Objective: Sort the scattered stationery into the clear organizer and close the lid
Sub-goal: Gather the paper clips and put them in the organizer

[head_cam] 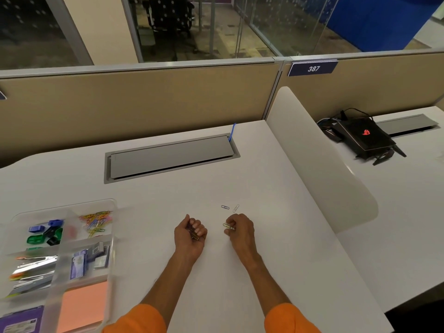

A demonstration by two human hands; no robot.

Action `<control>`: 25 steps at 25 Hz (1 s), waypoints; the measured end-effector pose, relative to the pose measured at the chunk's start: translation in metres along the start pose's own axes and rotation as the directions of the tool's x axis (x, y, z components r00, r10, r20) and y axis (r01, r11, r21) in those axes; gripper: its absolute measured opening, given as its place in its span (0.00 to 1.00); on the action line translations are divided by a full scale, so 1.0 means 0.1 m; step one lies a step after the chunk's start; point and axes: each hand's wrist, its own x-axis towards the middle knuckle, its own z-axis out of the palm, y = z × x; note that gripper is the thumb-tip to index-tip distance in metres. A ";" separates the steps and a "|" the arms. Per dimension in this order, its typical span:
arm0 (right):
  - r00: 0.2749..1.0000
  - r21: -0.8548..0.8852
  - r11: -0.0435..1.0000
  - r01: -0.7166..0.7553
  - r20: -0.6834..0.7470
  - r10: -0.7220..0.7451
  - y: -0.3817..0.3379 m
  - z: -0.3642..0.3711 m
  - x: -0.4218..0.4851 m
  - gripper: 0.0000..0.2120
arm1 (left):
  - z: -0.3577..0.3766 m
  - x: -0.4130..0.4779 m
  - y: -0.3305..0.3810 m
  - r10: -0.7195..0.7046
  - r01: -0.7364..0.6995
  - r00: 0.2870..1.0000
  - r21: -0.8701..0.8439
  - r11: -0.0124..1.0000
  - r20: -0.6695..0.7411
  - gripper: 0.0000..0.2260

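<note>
Only two loose clips (225, 207) lie ahead; left hand (191, 230) grips a bunch (193, 234), right hand (240, 228) pinches one clip (228, 226).

Left hand (191, 230) palm-up, cupping a bunch of paper clips (193, 234). Right hand (240, 228) pinches a yellow clip (228, 226). Two loose clips (230, 207) lie just beyond on the desk (264, 179). Clear organizer (109, 248) at left, lid open.

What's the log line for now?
left hand: holds paper clip bunch | right hand: pinches yellow paper clip | desk: blue paper clip, silver paper clip loose | clear organizer: left
</note>
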 end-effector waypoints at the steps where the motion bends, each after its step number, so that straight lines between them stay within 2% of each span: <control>1: 1.000 -0.013 1.000 -0.007 0.010 0.007 0.01 0.01 0.01 0.15 | 0.00 -0.01 -0.01 0.002 -0.002 1.000 0.001 1.000 0.001 0.15; 11: 0.987 -0.112 0.986 -0.122 0.095 0.133 0.10 0.05 0.09 0.08 | 0.00 -0.05 -0.03 0.007 -0.007 1.000 -0.008 1.000 0.022 0.16; 13: 0.988 -0.165 0.983 -0.077 0.120 0.098 0.10 0.04 0.08 0.05 | -0.01 -0.05 -0.02 0.006 -0.005 1.000 -0.017 1.000 0.027 0.16; 18: 0.993 -0.129 0.991 -0.032 0.108 0.047 0.14 0.02 0.01 0.09 | -0.03 -0.04 -0.02 0.008 -0.007 0.999 -0.032 0.999 0.033 0.15; 23: 0.983 -0.140 0.980 0.138 0.143 -0.118 0.20 -0.02 0.00 0.12 | -0.03 -0.05 -0.04 0.004 -0.003 0.999 -0.034 0.999 0.031 0.16; 25: 0.985 -0.080 0.989 0.124 0.127 -0.114 0.17 -0.10 0.00 0.13 | -0.02 -0.06 -0.03 0.005 -0.004 0.999 -0.036 0.999 0.032 0.16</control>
